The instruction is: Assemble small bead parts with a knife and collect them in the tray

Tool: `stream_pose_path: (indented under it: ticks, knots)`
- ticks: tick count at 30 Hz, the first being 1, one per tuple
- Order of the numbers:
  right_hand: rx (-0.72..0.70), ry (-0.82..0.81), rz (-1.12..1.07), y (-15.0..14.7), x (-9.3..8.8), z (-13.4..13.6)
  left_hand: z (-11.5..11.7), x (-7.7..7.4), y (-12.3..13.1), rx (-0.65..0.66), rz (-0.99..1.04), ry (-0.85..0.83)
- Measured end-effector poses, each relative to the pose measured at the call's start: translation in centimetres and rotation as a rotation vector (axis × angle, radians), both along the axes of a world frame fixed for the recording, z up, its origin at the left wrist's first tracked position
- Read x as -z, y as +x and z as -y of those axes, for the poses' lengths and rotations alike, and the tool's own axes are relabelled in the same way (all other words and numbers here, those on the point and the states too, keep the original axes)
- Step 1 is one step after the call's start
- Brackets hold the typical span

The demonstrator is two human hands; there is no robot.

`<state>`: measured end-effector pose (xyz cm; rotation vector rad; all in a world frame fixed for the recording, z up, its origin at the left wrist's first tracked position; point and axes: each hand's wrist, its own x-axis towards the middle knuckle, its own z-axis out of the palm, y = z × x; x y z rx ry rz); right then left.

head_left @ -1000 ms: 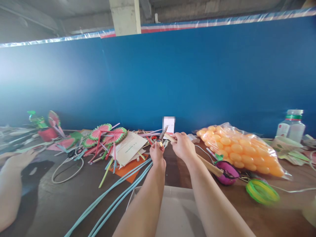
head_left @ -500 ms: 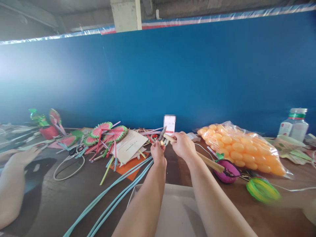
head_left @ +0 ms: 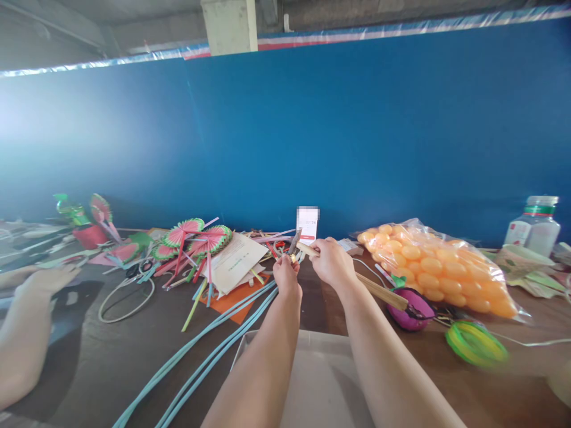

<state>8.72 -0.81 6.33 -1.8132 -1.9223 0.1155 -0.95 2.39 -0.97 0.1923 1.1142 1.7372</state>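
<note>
Head view: the left hand [head_left: 286, 276] pinches a small shiny piece [head_left: 293, 258], too small to identify, its fingers nearly together. The right hand [head_left: 332, 261] is wrapped around a wooden stick [head_left: 381, 291], whose near end reaches toward a purple pouch [head_left: 410, 309]. Both forearms extend over a pale tray [head_left: 314, 359]; an orange-ball bag [head_left: 432, 264] lies to the right, blue cords [head_left: 200, 342] to the left.
</note>
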Motion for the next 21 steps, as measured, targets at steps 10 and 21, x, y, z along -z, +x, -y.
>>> stream_pose_path:
  ticks: [10, 21]
  knots:
    - [-0.009, -0.003, 0.01, -0.1, -0.53, 0.38, -0.06, -0.11, -0.02, -0.002, 0.006, -0.006]
    - [0.008, 0.029, 0.007, 0.13, -0.67, 0.38, 0.08, -0.26, -0.04, -0.013, 0.006, 0.008]
